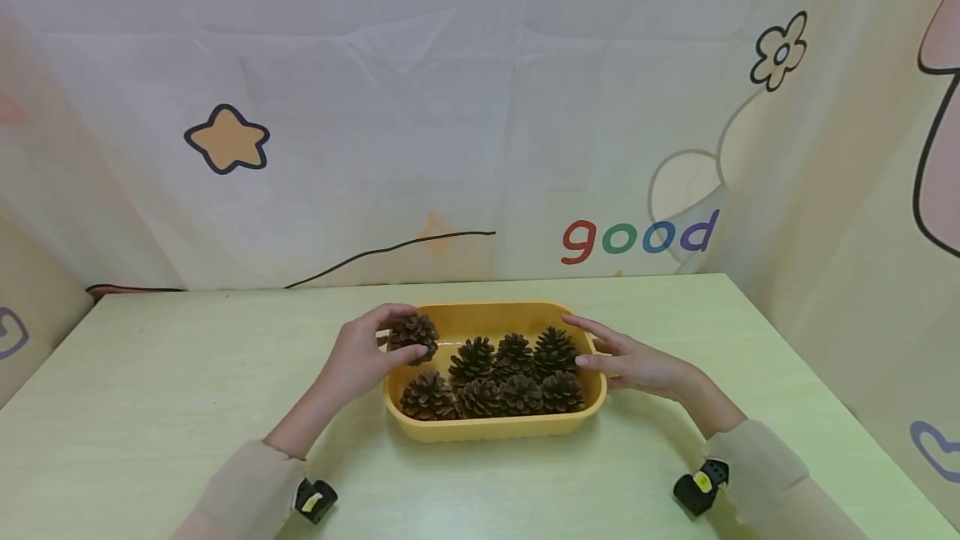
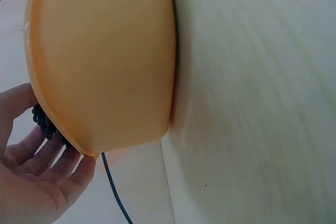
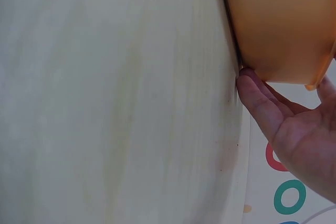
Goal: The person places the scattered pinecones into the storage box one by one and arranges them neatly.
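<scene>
A yellow plastic tub (image 1: 495, 429) stands on the table with several brown pine cones (image 1: 517, 394) in it, mostly in two rows towards its front and right. At the tub's back left corner, my left hand (image 1: 363, 357) grips one pine cone (image 1: 415, 336) between thumb and fingers. In the left wrist view that pine cone (image 2: 46, 123) shows partly behind the rim, with the fingers of the left hand (image 2: 39, 182) around it. My right hand (image 1: 637, 363) holds the tub's right end, thumb over the rim. From the right wrist, its lower fingers (image 3: 260, 100) lie outside, low by the wall.
The pale green tabletop (image 1: 187, 407) reaches out on both sides of the tub. Behind it hangs a printed cloth (image 1: 420, 148) with a star and the word "good". Both wrists carry small black cameras (image 1: 315, 500) close over the table.
</scene>
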Action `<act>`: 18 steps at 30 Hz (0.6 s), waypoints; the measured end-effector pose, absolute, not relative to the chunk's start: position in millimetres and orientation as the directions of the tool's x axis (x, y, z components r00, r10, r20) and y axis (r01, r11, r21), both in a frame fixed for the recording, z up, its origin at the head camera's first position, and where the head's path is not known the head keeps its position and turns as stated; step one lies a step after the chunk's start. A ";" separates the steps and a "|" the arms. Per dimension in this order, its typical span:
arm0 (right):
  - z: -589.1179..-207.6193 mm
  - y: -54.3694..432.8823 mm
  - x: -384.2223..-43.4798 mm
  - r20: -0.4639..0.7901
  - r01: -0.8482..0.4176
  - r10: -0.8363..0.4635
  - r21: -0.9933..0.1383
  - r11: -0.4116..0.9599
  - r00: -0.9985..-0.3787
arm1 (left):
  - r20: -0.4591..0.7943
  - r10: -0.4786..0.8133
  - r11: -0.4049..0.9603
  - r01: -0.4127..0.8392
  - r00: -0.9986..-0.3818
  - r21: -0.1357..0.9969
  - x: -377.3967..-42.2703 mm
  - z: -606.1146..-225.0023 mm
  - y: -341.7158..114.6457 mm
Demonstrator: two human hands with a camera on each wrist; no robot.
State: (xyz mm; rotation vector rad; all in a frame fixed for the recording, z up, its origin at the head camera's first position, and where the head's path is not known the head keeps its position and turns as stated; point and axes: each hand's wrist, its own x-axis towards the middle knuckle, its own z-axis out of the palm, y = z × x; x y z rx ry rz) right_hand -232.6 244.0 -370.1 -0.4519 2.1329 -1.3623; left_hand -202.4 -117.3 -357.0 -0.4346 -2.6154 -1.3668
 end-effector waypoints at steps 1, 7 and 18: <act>-370.1 243.9 -232.7 -0.276 0.017 -0.555 -0.905 0.426 -0.785 | 0.276 0.184 0.540 0.332 -0.943 0.774 -202.9 -357.6 -116.9; -369.6 243.8 -232.3 -0.278 0.016 -0.553 -0.902 0.431 -0.785 | 0.285 0.201 0.564 0.348 -0.937 0.749 -203.4 -358.7 -113.0; -369.5 244.0 -232.0 -0.273 0.011 -0.562 -0.905 0.426 -0.781 | 0.307 0.286 0.632 0.420 -0.908 0.651 -209.1 -364.7 -108.9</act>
